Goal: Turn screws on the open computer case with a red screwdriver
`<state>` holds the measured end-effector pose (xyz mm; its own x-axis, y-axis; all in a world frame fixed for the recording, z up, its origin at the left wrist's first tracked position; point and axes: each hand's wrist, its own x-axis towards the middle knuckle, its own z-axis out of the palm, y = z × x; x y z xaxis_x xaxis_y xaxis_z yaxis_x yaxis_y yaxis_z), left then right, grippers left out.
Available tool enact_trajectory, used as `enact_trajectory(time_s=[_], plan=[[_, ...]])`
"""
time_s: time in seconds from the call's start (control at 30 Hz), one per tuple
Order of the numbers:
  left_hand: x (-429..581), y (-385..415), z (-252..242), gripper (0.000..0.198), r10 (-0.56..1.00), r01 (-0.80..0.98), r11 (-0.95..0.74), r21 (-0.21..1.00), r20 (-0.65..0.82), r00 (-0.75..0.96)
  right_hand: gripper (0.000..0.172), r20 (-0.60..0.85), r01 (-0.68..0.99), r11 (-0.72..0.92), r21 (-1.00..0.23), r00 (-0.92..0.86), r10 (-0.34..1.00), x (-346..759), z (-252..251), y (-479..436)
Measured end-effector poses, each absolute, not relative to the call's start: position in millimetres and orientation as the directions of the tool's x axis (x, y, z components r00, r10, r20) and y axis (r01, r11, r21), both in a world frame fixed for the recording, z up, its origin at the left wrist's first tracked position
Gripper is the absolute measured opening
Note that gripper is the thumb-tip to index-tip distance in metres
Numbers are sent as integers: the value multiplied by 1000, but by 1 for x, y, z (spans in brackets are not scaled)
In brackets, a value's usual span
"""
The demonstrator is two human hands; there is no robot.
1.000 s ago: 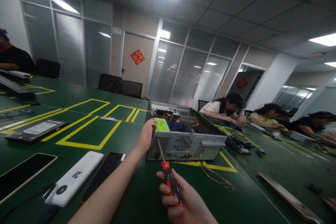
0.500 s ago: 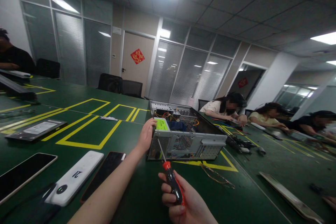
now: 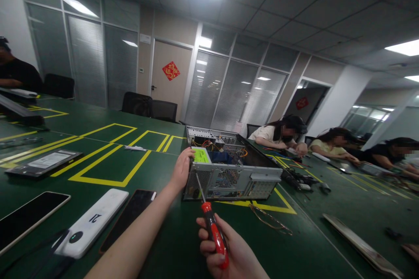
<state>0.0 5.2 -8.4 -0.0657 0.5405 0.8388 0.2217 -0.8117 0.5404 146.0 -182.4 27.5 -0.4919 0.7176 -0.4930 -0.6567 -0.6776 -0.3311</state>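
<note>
- The computer case (image 3: 244,176) sits on the green tabletop (image 3: 176,248), its top uncovered and its perforated back panel facing the wearer.
- The left hand (image 3: 182,169) lies along the case's near left corner, fingers bent over the top edge beside a green label (image 3: 200,155); whether it grips or only braces, I cannot tell.
- The right hand (image 3: 225,246) is closed around the red-and-black screwdriver (image 3: 214,230), the shaft slanting up to the panel's left portion; tip contact is unclear.
- Right of that hand, green surface runs to a long flat piece (image 3: 358,244) lying well apart.
- Wire-framed glasses (image 3: 270,221) lie just off the case's near edge, narrowing the room there.
- Dark cables (image 3: 297,178) lie close beside its right edge.
- On the left, a dark phone (image 3: 131,218) and white device (image 3: 94,222) crowd the left forearm's outer side.
</note>
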Motion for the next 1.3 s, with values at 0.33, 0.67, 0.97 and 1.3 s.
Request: enact_trajectory(time_s=[0.33,0.67,0.97,1.3], plan=[[-1,5,-9,37,546,228,-807,545,835,-64,40,-527,-708,-599,-374,-369,765,145,26,-184],[0,6,-9,37,539,210,-813,542,839,-79,37,-510,-760,-571,-310,-374,775,144,25,-182],[0,4,-8,38,547,207,-810,549,834,-72,41,-550,-741,-591,-318,-364,752,146,35,-184],[0,3,-6,38,549,218,-806,550,833,-72,34,-510,-733,-568,-374,-348,786,143,30,-182]])
